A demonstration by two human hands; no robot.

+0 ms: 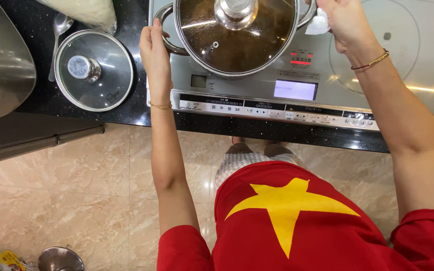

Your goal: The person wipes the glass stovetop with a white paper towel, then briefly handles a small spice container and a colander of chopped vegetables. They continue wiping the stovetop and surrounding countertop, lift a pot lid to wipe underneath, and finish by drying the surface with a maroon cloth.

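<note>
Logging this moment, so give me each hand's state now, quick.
Left hand: closed on the left handle of the lidded steel pot.
Right hand: gripping the pot's right handle through a white cloth.

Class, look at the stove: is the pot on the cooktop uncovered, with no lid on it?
No. The pot on the cooktop wears a glass lid with a metal knob; a second lid lies on the black counter.
</note>
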